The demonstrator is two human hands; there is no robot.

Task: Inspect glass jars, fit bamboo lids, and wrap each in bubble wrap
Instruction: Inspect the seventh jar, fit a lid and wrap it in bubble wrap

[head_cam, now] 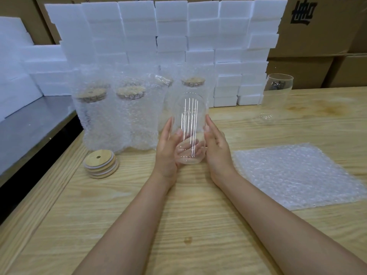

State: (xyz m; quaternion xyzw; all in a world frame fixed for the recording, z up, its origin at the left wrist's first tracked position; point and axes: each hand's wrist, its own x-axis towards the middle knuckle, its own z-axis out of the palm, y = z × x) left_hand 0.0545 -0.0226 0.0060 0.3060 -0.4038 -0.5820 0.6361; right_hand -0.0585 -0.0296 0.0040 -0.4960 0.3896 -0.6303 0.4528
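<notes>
A clear glass jar [189,120] with no lid is held above the wooden table [178,215], tilted with its mouth away from me. My left hand [167,151] cups its left side and base, thumb on the glass. My right hand [216,147] presses its right side with fingers nearly straight and thumb on the front. A stack of bamboo lids [101,163], each with a small hole, lies at the left. A flat bubble wrap sheet [297,173] lies at the right. Several wrapped, lidded jars [119,116] stand behind.
Another bare glass jar [277,96] stands at the back right of the table. White foam blocks [170,34] are stacked along the back, with cardboard boxes [317,26] behind them. A grey metal surface [29,126] adjoins the table on the left.
</notes>
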